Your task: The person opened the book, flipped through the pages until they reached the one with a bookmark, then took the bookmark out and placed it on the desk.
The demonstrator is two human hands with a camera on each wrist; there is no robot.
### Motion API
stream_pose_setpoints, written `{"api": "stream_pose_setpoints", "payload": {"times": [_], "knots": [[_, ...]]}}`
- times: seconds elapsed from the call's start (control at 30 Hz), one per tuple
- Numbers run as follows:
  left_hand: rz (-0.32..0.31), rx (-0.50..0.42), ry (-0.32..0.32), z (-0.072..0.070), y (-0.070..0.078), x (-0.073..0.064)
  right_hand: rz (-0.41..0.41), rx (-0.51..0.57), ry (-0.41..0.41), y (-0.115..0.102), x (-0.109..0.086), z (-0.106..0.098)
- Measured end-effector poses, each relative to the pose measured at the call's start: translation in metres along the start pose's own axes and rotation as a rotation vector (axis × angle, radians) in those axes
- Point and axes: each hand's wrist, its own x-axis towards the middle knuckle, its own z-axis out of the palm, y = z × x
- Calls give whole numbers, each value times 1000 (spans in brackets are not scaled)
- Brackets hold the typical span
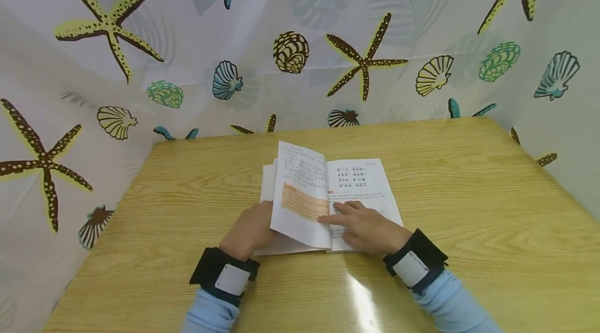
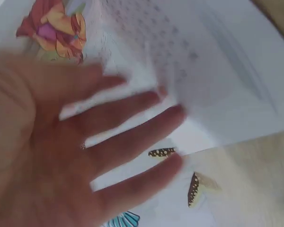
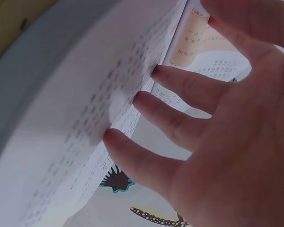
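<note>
An open book (image 1: 358, 169) with printed text lies on the table in the head view. One leaf (image 1: 302, 166), bearing an orange text box, stands partly raised over the left side. My left hand (image 1: 248, 229) is at the left edge of that leaf, its fingers hidden behind it. In the left wrist view the left fingers (image 2: 137, 142) are extended and spread close to a page with a colourful picture (image 2: 54, 30). My right hand (image 1: 367, 226) rests on the right page near the spine, index finger reaching onto the raised leaf. The right wrist view shows its straight fingertips (image 3: 113, 137) touching a page.
The book lies on a wooden table (image 1: 469, 192). Behind it hangs a white cloth (image 1: 262, 25) printed with starfish and shells. Both wrists wear black bands (image 1: 419, 260) over light blue sleeves (image 1: 454, 301).
</note>
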Motion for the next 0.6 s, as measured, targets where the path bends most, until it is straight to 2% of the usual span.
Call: {"api": "stream_pose_setpoints", "payload": {"times": [0.1, 0.2, 0.23, 0.3, 0.33, 0.37, 0.4, 0.47, 0.53, 0.6], "knots": [[58, 113, 212, -5, -1, 4, 23, -5, -7, -2, 0, -1], [94, 118, 433, -7, 0, 8, 30, -14, -11, -3, 0, -1], [106, 115, 485, -7, 1, 9, 28, -19, -10, -3, 0, -1], [138, 125, 508, -7, 1, 9, 24, -31, -9, -3, 0, -1], [159, 141, 478, -6, 1, 9, 23, -37, -9, -4, 0, -1], [180, 158, 421, -6, 1, 9, 21, -42, -7, -4, 0, -1], [193, 175, 334, -4, 1, 9, 21, -46, -6, -4, 0, -1], [181, 181, 107, -1, 2, 8, 21, -50, -6, -4, 0, -1], [117, 150, -118, 3, 4, 6, 21, -52, -4, -4, 0, -1], [23, 125, -263, 7, 6, 5, 19, -57, -1, -4, 0, 0]]}}
